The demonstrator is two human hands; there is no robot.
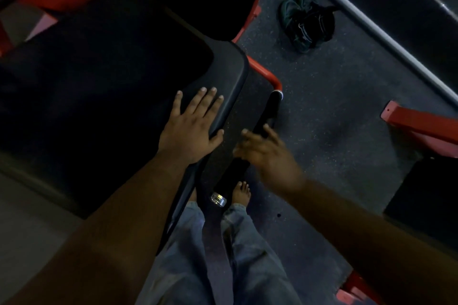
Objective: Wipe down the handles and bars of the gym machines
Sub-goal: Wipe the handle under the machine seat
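A black padded seat [104, 77] of a red-framed gym machine fills the left of the head view. My left hand [190, 126] lies flat on the seat's right edge, fingers straight and spread. Beside the seat runs a black handle grip [270, 109] with a silver end cap [218, 199], joined to a red bar [265, 73]. My right hand [265, 151] is blurred and lies over the middle of that grip with fingers loosely spread. No cloth shows in either hand.
Dark speckled rubber floor [334, 106] lies to the right. A pair of dark shoes [307, 22] sits on it near a grey rail [371, 25]. Red frame parts [421, 124] stand at the right. My bare foot [241, 193] and jeans are below the handle.
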